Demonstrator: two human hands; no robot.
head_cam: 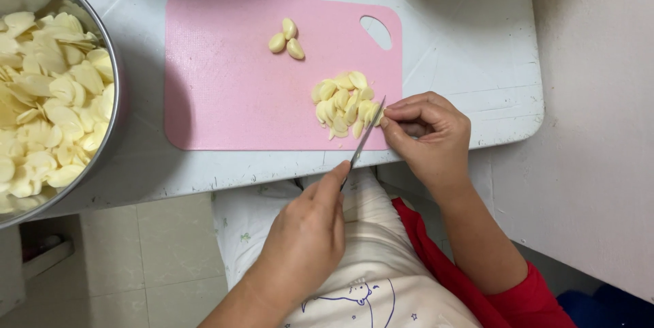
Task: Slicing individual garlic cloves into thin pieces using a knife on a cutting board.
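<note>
Our left hand grips a knife slicing garlic on the pink board; our right hand's fingers pinch a clove.

The steel bowl is cut off at the frame's left edge. The knife handle is hidden inside the left hand. Whatever the right hand fingers pinch cannot be made out.

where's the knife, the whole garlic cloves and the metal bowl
knife (366,136), head view, middle of the blade
whole garlic cloves (286,38), head view, centre of the trio
metal bowl (116,106), head view, right rim

A red sleeve and a cream apron (blue cartoon print) are worn.
</note>
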